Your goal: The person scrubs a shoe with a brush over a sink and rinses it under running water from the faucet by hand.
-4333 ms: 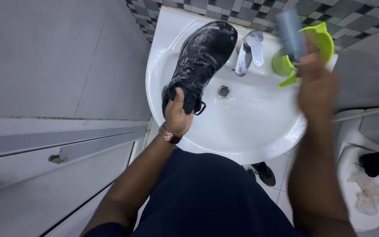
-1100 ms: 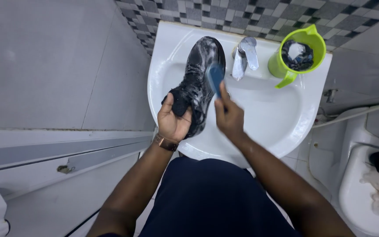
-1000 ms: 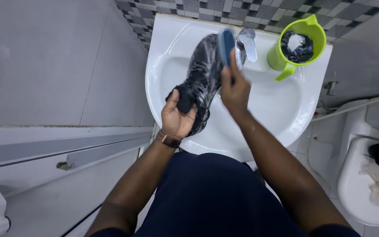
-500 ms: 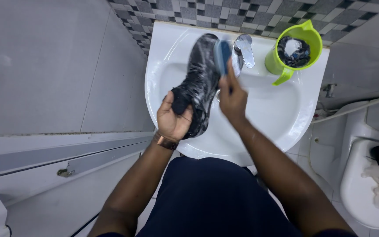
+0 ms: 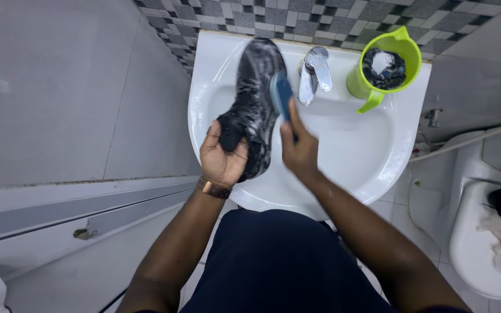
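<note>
My left hand [image 5: 222, 157] stays clamped on the soapy black shoe's [image 5: 254, 98] heel; my right hand [image 5: 300, 152], gripping the blue brush [image 5: 281, 95], has slid toward twelve o'clock. Bristles hidden.

Head view: bright, even indoor light, sharp at the centre of the frame, bent at its edges.

The white sink [image 5: 372, 156] is the brightest area, close to overexposed along its rim yet without hard glare. Small highlights glint on the chrome tap [image 5: 314, 72] and on the wet black shoe [image 5: 256, 98]. Shadows are soft and short; the grey wall at the left of the frame darkens gradually toward the corner. Wide-angle distortion curves straight lines near the borders, notably the ledge at lower left. The blue brush [image 5: 281, 95] appears slightly motion-blurred.
</note>
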